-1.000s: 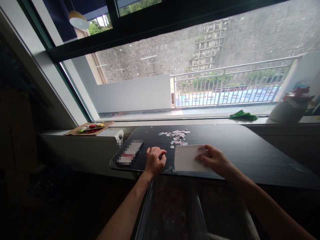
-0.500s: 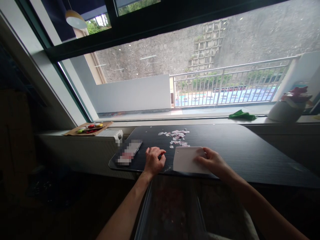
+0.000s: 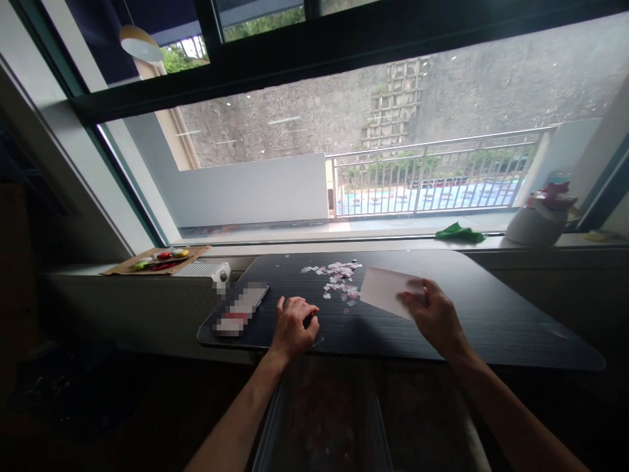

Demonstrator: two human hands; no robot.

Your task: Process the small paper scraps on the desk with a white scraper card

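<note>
My right hand (image 3: 435, 314) grips a thin white rectangular card (image 3: 390, 288) by its right end. The card is raised and tilted over the table (image 3: 472, 301), its left end beside the pile of small pale paper-like pieces (image 3: 339, 278). To the left of the pile, my left hand (image 3: 295, 328) rests on the black tabletop near its front edge. Its fingers are curled towards the thumb; what they hold, if anything, is hidden. A phone-like slab (image 3: 243, 308), mostly blurred out, lies left of my left hand.
Below the table's front edge stands a dim clear-sided bin (image 3: 329, 406), its contents hard to make out. The windowsill holds a green cloth (image 3: 460, 232) and a whitish jar-like object (image 3: 538, 219). At left, brown paper with colourful items (image 3: 164, 259) lies above a radiator (image 3: 147, 301).
My right hand has lifted the card off the tabletop and tilted it. My left hand stays in about the same place. The view has shifted slightly to the right.
</note>
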